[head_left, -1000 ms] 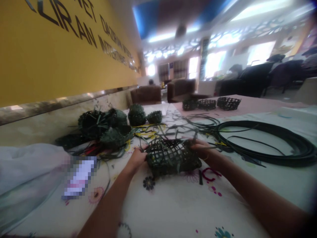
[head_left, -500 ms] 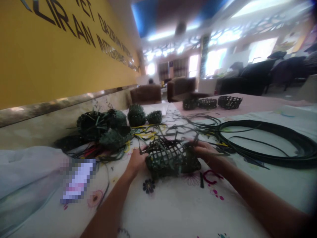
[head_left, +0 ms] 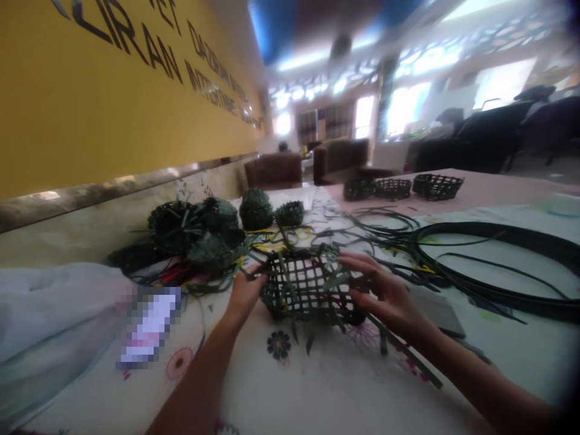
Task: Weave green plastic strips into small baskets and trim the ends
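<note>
An openwork basket [head_left: 304, 289] woven from dark green strips is tilted just above the floral tablecloth, its lattice facing me and several loose strip ends poking out. My left hand [head_left: 247, 295] grips its left end, with the fingertips partly hidden behind the weave. At the right end, my right hand [head_left: 385, 296] has its bent fingers and thumb on the basket's edge. A long loose strip [head_left: 408, 351] slants down to the right beneath that hand.
Finished-looking green baskets [head_left: 174, 226] are piled at the left. More baskets [head_left: 437, 186] stand on the far pink cloth. A large coil of dark strip [head_left: 498, 229] lies right, beside a grey flat block [head_left: 437, 313]. A white plastic bag [head_left: 58, 326] and a blurred-out item [head_left: 151, 326] are at the near left.
The basket has turned in my hands, so its open lattice now faces me and more strip ends hang down. My right hand's fingers have shifted on its edge. The view has swung slightly left.
</note>
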Tool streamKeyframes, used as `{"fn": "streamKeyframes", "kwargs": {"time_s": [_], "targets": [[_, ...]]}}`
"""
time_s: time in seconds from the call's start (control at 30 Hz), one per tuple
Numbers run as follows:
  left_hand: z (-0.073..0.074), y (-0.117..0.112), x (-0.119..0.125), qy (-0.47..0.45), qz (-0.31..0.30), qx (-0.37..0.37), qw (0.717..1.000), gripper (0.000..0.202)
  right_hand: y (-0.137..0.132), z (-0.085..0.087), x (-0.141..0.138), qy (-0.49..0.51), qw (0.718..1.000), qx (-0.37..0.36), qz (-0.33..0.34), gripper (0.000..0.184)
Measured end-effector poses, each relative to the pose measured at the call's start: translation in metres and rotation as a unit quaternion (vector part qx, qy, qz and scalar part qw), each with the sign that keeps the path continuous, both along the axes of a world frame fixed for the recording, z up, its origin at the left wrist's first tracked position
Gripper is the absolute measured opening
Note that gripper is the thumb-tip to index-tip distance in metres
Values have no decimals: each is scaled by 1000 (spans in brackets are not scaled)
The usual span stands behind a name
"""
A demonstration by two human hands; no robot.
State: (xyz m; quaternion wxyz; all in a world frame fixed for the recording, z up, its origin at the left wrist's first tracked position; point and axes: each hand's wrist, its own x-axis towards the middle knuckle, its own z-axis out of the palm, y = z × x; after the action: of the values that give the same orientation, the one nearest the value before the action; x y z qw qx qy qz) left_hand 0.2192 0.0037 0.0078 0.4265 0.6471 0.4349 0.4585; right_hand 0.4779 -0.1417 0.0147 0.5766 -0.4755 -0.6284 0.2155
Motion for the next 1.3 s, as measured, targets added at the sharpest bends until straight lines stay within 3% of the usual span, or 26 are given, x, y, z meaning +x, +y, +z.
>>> {"fn": "streamKeyframes", "kwargs": {"time_s": [0.23,0.43,0.57,0.7,0.8,0.9,1.07,1.13,1.3], "targets": [[-1,-3,4,7,-4,26,1000,33,-2,5,1,26,1000,-2,-14,39],[-3,-4,6,-79,-17,-11,997,39,-9,3,-17,-94,990,91,-57,48],[0,-8,8,-91,-28,-22,995,32,-21,6,-33,-158,972,161,-64,55],[-1,-9,9,-79,-9,-21,997,31,-28,11,-37,-162,971,164,-66,54],[1,-8,7,-114,-30,-63,991,35,-24,9,-33,-85,989,93,-79,46],[7,-10,6,-182,-63,-121,974,49,-13,3,-24,80,994,-8,-72,49],[10,-19,12,-249,-140,-154,946,64,4,0,-11,306,944,-113,-43,53],[7,-23,16,-245,-152,-170,942,66,6,1,-12,330,935,-122,-45,53],[3,-30,23,-198,-94,-148,964,68,6,1,-17,309,940,-134,-47,56]]}}
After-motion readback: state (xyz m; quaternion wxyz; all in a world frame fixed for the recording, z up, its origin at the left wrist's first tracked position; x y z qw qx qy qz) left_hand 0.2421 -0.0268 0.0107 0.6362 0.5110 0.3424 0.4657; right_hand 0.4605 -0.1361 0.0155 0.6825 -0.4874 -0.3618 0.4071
